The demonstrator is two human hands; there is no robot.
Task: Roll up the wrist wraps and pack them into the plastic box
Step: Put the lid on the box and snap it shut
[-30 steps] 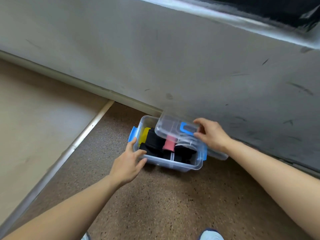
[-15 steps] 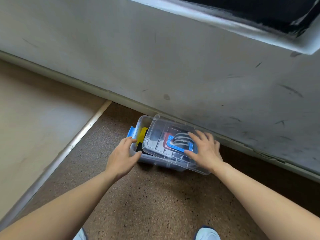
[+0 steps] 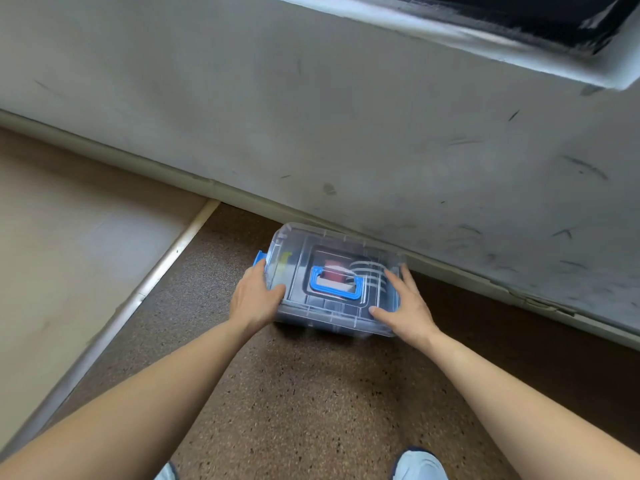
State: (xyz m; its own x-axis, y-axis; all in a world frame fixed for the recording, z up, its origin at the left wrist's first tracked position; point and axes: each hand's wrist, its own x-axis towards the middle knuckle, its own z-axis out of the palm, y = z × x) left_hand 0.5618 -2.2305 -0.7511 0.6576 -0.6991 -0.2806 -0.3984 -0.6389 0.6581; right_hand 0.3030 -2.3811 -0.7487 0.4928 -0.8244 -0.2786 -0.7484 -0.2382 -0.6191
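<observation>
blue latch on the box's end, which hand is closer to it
Left. The left hand grips the end of the plastic box right beside the blue latch. The right hand rests flat on the lid at the opposite end, beyond the handle.

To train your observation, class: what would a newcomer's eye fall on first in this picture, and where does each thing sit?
First, the clear plastic box, its lid on and a blue handle on top, sitting on the speckled brown floor close to the scuffed grey wall. Next, the two bare hands: the left hand holds the box's left end, and the right hand lies flat on the lid's right side.
</observation>
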